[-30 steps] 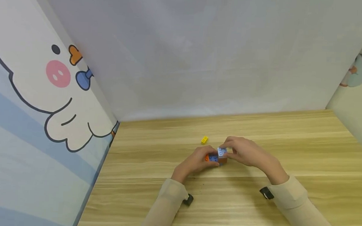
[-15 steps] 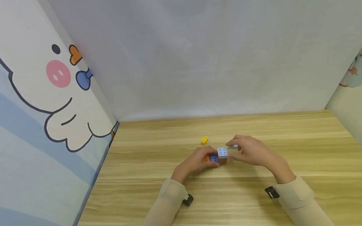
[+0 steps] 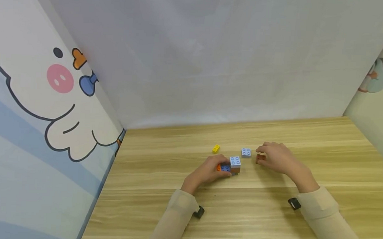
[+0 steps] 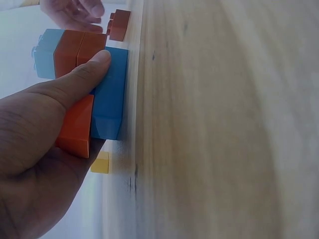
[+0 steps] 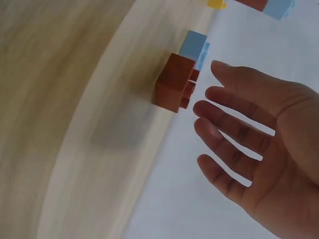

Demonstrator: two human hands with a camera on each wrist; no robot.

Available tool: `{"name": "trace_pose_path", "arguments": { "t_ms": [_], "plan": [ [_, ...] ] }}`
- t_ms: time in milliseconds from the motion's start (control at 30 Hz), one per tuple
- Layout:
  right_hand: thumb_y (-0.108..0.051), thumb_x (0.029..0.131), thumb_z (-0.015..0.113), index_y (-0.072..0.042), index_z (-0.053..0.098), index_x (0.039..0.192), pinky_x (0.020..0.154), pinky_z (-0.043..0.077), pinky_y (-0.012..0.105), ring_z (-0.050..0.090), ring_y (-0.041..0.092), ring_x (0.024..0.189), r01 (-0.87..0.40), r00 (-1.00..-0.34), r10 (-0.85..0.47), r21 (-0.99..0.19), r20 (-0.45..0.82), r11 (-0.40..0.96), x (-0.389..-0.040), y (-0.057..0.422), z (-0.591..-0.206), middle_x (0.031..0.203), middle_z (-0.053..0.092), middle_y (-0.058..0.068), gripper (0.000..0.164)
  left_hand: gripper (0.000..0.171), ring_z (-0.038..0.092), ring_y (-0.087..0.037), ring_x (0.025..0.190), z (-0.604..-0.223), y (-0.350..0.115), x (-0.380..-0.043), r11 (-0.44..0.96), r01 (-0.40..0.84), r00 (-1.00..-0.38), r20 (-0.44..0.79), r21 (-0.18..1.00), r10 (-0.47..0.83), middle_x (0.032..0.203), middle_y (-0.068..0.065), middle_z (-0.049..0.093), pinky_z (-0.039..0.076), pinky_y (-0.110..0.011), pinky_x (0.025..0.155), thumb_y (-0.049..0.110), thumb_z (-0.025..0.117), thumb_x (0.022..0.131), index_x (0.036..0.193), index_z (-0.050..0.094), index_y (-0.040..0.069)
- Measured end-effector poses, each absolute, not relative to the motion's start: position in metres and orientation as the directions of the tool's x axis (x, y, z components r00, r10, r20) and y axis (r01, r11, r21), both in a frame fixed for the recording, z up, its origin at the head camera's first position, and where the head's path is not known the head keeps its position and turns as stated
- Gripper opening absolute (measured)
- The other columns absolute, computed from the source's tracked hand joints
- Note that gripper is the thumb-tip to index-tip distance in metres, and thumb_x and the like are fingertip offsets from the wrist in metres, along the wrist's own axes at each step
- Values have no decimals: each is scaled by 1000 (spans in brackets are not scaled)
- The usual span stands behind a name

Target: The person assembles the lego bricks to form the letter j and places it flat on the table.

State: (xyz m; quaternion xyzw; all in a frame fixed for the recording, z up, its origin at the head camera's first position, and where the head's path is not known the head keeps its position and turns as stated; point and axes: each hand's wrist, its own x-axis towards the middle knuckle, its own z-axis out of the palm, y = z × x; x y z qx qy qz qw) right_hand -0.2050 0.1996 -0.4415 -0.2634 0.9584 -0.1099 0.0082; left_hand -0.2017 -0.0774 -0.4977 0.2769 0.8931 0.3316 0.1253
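My left hand [image 3: 207, 170] grips a small toy-brick build on the table, thumb along its near side. Its base is a long blue brick [image 4: 110, 94], with an orange brick [image 4: 77, 127] on one end. On the other end rise two brown bricks [image 4: 92, 47] topped by a light blue brick [image 3: 235, 160]. To the right, my right hand [image 3: 277, 158] hovers by a loose brown brick [image 5: 174, 79], fingers spread and slightly bent. In the right wrist view a gap shows between the fingertips and its studs. A loose light blue brick [image 3: 246, 152] lies just left of the brown one.
A small yellow brick [image 3: 216, 148] lies on the wooden table [image 3: 165, 146] beyond my left hand. A pale cloth wall [image 3: 231, 64] stands along the back edge. A panel with a cartoon character [image 3: 31, 92] bounds the left side.
My right hand has left the light blue brick atop the build and moved right to the loose brown brick, uncovering the loose light blue one. My left hand keeps its hold.
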Motion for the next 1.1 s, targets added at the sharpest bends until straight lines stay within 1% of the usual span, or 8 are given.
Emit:
{"name": "trace_pose_path", "arguments": {
  "t_ms": [100,333,500,633,833,933,1000,1100],
  "plan": [
    [-19,91,77,-5,74,117,82,53,58,69,33,98,-480,-872,-489,-211,11,852,-208,203,-447,107,73,12,30,40,63,-12,117,-498,-78,-200,622,416,-813,-35,664,581,128,-1,68,51,-28,106,34,75,94,128,67,15],
    [-18,91,77,-12,75,108,79,49,54,66,23,88,-453,-880,-474,-275,-12,848,-208,208,-452,99,71,5,18,39,62,-12,117,-497,-78,-200,610,414,-809,-34,675,587,128,0,68,51,-28,106,34,74,94,128,67,16],
    [-18,93,75,-15,75,104,80,49,53,66,21,88,-437,-885,-464,-304,-21,846,-206,208,-454,98,70,3,12,39,62,-11,116,-495,-77,-199,616,413,-810,-38,671,585,127,0,69,51,-27,105,33,74,94,128,67,16],
    [-19,93,75,-15,75,105,80,49,53,66,21,88,-440,-884,-466,-300,-19,846,-206,207,-455,98,70,2,13,39,62,-11,116,-494,-78,-198,618,415,-809,-39,668,586,127,0,69,51,-27,105,33,75,94,128,67,15],
    [-22,92,75,-14,75,110,77,49,50,65,17,85,-470,-875,-484,-268,16,841,-204,202,-450,99,71,1,20,40,63,-11,116,-494,-80,-198,610,435,-803,-22,662,596,127,0,69,51,-27,105,34,74,94,128,67,15],
    [-24,93,75,-13,75,113,74,49,46,64,16,84,-497,-863,-504,-260,47,828,-202,198,-444,99,72,1,22,40,62,-11,116,-495,-81,-197,610,431,-804,-24,665,594,126,1,68,51,-28,105,35,74,95,129,67,15],
    [-24,93,75,-14,75,112,73,50,42,64,15,84,-518,-852,-519,-265,71,814,-200,196,-439,99,72,0,22,40,62,-11,116,-494,-82,-197,610,430,-804,-26,665,595,126,1,68,51,-29,106,35,73,95,129,67,16],
    [-24,93,76,-14,75,111,69,50,35,63,12,81,-545,-836,-540,-282,101,790,-197,192,-432,99,72,-1,21,40,62,-11,116,-494,-82,-195,612,428,-804,-29,665,594,127,1,68,51,-29,106,35,73,95,129,67,16]
  ]
}}
